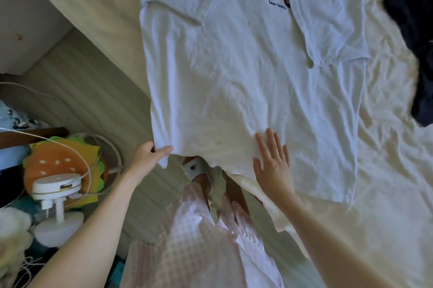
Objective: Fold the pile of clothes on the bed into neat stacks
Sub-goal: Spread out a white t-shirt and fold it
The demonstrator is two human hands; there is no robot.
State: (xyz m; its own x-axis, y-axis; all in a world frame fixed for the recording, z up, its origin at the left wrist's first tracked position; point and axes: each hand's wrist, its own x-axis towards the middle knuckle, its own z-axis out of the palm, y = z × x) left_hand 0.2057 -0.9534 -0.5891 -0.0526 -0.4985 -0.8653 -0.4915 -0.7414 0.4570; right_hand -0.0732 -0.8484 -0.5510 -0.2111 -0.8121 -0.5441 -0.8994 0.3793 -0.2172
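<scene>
On the bed (386,170), white t-shirt (246,76) is lying spread flat, hem hanging off the near edge. Your left hand (150,156) is pinching the hem corner; your right hand (273,163) is pressing flat, fingers spread, on the hem. Dark garment (414,29) is sitting far right.

Bare forearms without sleeves, pale pink-and-white checked waffle-knit garment (194,236), white slipper (195,168) with strap

Left hand (150,155) pinching, right hand (273,161) flat.
</scene>
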